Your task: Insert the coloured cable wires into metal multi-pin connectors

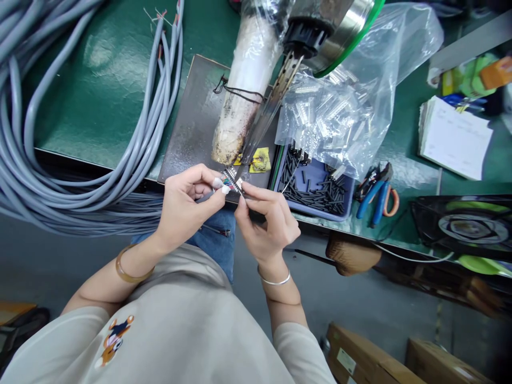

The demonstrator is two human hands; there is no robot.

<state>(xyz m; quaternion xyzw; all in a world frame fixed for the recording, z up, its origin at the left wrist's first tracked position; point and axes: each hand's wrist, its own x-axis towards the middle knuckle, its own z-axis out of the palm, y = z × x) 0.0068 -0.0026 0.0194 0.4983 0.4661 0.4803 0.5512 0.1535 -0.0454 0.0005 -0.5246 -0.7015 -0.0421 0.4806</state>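
My left hand [188, 197] pinches the end of a grey cable whose thin coloured wires [227, 183] fan out at a small metal pin connector [233, 177]. At the connector's right end, the thumb and fingers of my right hand [266, 216] are closed on it; their exact grip is partly hidden. The narrow tip of a soldering iron [262, 122], fixed above and pointing down, reaches the connector. A white, scorched, plastic-wrapped tube [244, 80] stands beside the iron. Under them lies a dark board [184, 128] with a yellow pad [261, 160].
Grey cables [132, 154] loop across the left. A purple-blue bin [320, 213] holds small black sleeves, with a clear bag [340, 117] of connectors over it. Blue-handled pliers [376, 200], a paper pad [456, 136] and a black fan [464, 226] are at the right. A solder spool [350, 34] hangs above.
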